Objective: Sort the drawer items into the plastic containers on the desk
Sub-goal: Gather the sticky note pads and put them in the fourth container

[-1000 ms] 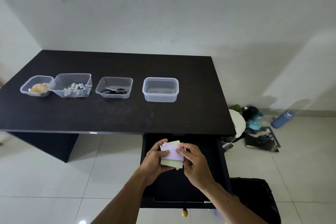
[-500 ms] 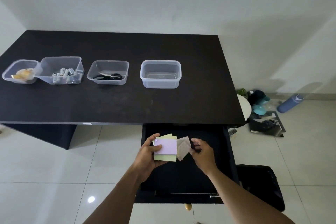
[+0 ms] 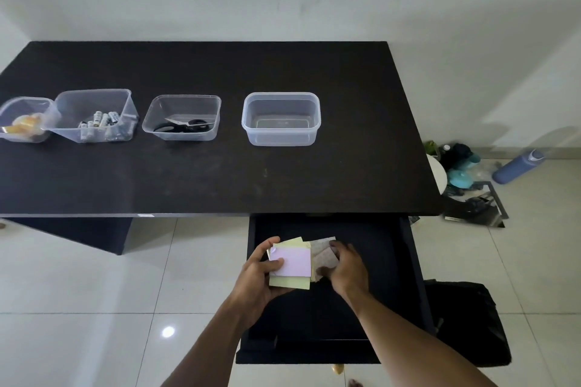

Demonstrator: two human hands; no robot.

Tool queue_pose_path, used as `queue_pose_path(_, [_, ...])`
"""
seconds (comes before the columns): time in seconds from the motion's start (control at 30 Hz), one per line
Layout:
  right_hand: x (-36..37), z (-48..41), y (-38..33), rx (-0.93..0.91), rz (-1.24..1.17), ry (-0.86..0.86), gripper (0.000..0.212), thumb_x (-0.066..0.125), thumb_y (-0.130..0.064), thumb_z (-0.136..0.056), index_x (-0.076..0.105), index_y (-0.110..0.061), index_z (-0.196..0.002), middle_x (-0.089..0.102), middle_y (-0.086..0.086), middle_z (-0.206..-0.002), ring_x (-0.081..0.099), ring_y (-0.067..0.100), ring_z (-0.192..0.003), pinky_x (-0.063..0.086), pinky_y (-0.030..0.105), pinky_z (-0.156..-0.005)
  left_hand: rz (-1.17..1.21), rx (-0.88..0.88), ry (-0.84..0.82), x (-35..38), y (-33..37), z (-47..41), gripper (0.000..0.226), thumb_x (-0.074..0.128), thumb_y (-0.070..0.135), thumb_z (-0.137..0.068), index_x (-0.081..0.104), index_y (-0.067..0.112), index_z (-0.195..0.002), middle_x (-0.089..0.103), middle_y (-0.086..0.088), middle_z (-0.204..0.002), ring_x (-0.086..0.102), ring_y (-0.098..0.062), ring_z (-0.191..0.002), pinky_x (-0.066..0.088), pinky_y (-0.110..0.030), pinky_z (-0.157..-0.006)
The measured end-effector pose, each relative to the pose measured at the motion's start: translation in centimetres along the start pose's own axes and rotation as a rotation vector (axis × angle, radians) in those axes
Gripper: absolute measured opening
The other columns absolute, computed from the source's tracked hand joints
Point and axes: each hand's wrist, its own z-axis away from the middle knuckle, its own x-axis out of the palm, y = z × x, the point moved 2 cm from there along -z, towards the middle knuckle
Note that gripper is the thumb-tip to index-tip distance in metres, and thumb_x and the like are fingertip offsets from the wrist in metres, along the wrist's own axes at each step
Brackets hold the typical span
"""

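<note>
The left hand (image 3: 257, 273) is curled around a small stack of paper pads. Its thumb lies on top of the purple pad (image 3: 294, 261), and its fingers are tucked under the yellow pad (image 3: 290, 282) below it. A 2nd yellow sheet peeks out at the top of the stack.

The right hand (image 3: 345, 270) is just beside the stack. Its fingers are bent over a speckled paper (image 3: 323, 253), and its thumb pinches the paper from below. The speckled paper touches the right edge of the pads.

Both hands are held over the open drawer (image 3: 393, 276), near its left side. The inside of the drawer is dark, and I cannot tell if anything lies in it.

Past the back of the drawer is the black worktop (image 3: 220, 173). 4 clear containers stand on it in a row. The empty container (image 3: 280, 137) is right behind the drawer. Going left from the drawer, the next container (image 3: 185, 97) holds black scissors (image 3: 184, 126). The one after that, the battery container (image 3: 94, 100), holds batteries (image 3: 100, 119). The last container (image 3: 25, 99), farthest left from the drawer, touches the battery container and holds something yellow (image 3: 26, 122) that is too blurry to name.

On the floor to the right of the drawer lies a black bag (image 3: 465, 324). Farther off to the right of the drawer, a blue bottle (image 3: 518, 165) lies near the wall.
</note>
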Motion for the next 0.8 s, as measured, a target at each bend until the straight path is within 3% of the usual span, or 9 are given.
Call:
queue_pose_path(0.07, [0.0, -0.1, 0.0, 0.008, -0.040, -0.007, 0.061, 0.087, -0.025, -0.073, 0.061, -0.024, -0.129, 0.057, -0.006, -0.121, 0.058, 0.018, -0.115, 0.049, 0.029, -0.094, -0.002, 0.002, -0.002, -0.1, 0.0, 0.1, 0.043, 0.052, -0.004, -0.094, 0.061, 0.025, -0.125, 0.060, -0.011, -0.127, 0.063, -0.039, -0.112, 0.059, -0.047, -0.077])
queue_pose_path(0.27, [-1.2, 0.5, -0.1, -0.013, -0.300, -0.078, 0.024, 0.088, -0.015, -0.073, 0.072, -0.016, -0.091, 0.067, -0.005, -0.094, 0.065, 0.008, -0.084, 0.050, 0.016, -0.069, -0.009, -0.001, -0.010, -0.1, -0.1, 0.5, 0.042, 0.051, -0.003, -0.095, 0.061, 0.025, -0.125, 0.060, -0.012, -0.126, 0.063, -0.039, -0.111, 0.059, -0.047, -0.076])
queue_pose_path(0.37, [-2.3, 1.1, -0.1, -0.055, -0.405, -0.149, 0.021, 0.090, -0.020, -0.071, 0.072, -0.015, -0.081, 0.072, -0.003, -0.078, 0.066, 0.011, -0.073, 0.056, 0.025, -0.066, -0.015, 0.002, -0.001, -0.2, -0.4, 1.0, 0.042, 0.052, -0.003, -0.095, 0.061, 0.025, -0.124, 0.060, -0.012, -0.126, 0.063, -0.040, -0.112, 0.059, -0.048, -0.076])
queue_pose_path(0.43, [-3.1, 1.6, -0.2, -0.081, -0.449, -0.148, 0.026, 0.092, -0.026, -0.067, 0.072, -0.015, -0.079, 0.074, 0.001, -0.079, 0.069, 0.020, -0.073, 0.057, 0.032, -0.069, -0.017, -0.002, 0.006, -0.4, -0.6, 1.2, 0.042, 0.052, -0.004, -0.095, 0.061, 0.025, -0.125, 0.059, -0.012, -0.126, 0.063, -0.041, -0.112, 0.059, -0.047, -0.074])
queue_pose_path(0.67, [-8.1, 5.1, -3.1, -0.171, -0.629, -0.024, 0.020, 0.088, -0.019, -0.072, 0.074, -0.014, -0.084, 0.075, 0.002, -0.083, 0.072, 0.015, -0.077, 0.057, 0.023, -0.067, -0.025, 0.005, 0.025, -0.5, -1.3, 2.9, 0.042, 0.052, -0.003, -0.094, 0.060, 0.025, -0.123, 0.057, -0.015, -0.127, 0.062, -0.042, -0.112, 0.060, -0.048, -0.073])
queue_pose_path(0.8, [-10.9, 7.0, -5.4, -0.167, -0.785, -0.067, 0.018, 0.085, -0.016, -0.076, 0.073, -0.008, -0.086, 0.072, 0.008, -0.074, 0.054, 0.014, -0.046, 0.042, 0.023, -0.042, -0.047, -0.004, 0.026, 0.3, -1.5, 3.4, 0.042, 0.052, -0.002, -0.094, 0.061, 0.026, -0.124, 0.058, -0.015, -0.128, 0.063, -0.041, -0.111, 0.060, -0.048, -0.074])
